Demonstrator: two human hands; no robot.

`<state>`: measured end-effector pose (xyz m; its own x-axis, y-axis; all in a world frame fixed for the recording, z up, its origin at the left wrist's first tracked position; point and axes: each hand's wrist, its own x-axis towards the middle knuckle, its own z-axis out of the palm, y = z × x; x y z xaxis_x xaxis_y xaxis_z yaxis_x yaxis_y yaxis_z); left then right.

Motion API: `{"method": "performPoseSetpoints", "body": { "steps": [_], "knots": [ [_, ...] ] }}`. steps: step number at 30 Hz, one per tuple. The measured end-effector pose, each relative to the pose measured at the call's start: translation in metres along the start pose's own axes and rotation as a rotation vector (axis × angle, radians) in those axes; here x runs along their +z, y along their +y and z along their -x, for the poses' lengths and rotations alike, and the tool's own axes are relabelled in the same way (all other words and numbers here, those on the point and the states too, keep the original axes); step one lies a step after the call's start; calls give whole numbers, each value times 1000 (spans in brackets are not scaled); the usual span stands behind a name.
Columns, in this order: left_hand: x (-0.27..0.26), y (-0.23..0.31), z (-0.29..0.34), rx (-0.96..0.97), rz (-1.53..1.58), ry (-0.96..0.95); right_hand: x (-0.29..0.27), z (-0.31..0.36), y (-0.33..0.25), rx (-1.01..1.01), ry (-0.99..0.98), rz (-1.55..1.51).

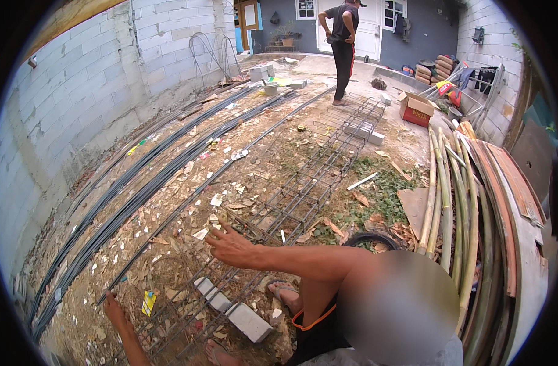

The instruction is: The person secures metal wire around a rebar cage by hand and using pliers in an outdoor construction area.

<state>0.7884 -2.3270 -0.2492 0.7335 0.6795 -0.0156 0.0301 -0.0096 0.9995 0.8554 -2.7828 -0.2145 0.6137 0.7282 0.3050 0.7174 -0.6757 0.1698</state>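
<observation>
My right hand (233,249) reaches left across the steel rebar cage (297,198), its fingers apart and stretched out over the bars. Nothing shows between those fingers. My left hand (115,312) is low at the left, beside the near end of a long steel rod (163,229). Its fingers are curled in; what they grip, if anything, is hidden. Between my hands, grey concrete block pieces (250,321) lie on the near part of the cage. My sandalled feet (285,294) are close to these blocks.
Bundled rebar (157,177) runs along the left block wall (102,79). Bamboo poles (443,189) and planks (504,201) lie at the right. A person (341,49) stands ahead near a cardboard box (416,108). Shards litter the ground. A blurred patch hides the lower right.
</observation>
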Motion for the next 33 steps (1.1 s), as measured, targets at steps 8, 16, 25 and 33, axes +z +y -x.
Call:
{"method": "performPoseSetpoints", "body": {
  "steps": [8, 16, 25, 33],
  "knots": [
    [-45, -32, -3, -71, 40, 170, -23, 13, 57, 256, 354, 27],
    [-21, -38, -12, 0, -77, 268, -8, 11, 53, 236, 340, -604],
    [100, 38, 125, -306, 533, -191, -20, -40, -84, 141, 362, -844],
    [112, 38, 138, -319, 507, -252, -11, -25, -144, -53, -143, -665]
  ]
}}
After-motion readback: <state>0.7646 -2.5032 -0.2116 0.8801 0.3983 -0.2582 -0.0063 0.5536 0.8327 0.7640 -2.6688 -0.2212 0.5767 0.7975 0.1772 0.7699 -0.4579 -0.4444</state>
